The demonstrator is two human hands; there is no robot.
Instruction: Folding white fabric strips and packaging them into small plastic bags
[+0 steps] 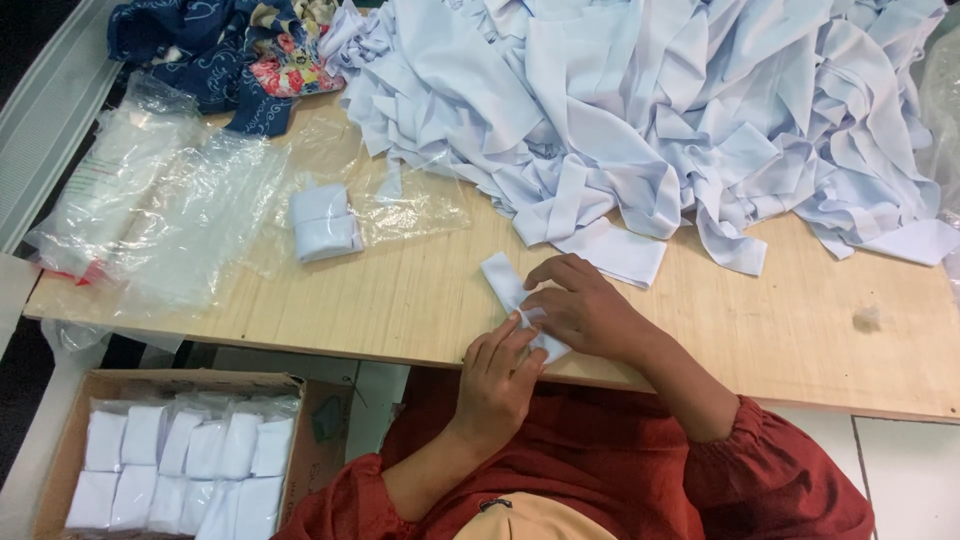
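My left hand [500, 375] and my right hand [585, 305] both press on a small white folded cloth strip [503, 280] lying on the wooden table [400, 300] near its front edge. The fingers of both hands pinch the strip's near end; its far end sticks out to the upper left. A folded white cloth bundle [325, 223] lies to the left on a clear plastic bag.
A big heap of pale white cloth strips [650, 100] covers the far side of the table. Clear plastic bags [170, 215] lie at the left. A patterned dark blue cloth [235, 50] sits at the far left. A cardboard box [180, 450] of bagged white bundles stands below the table.
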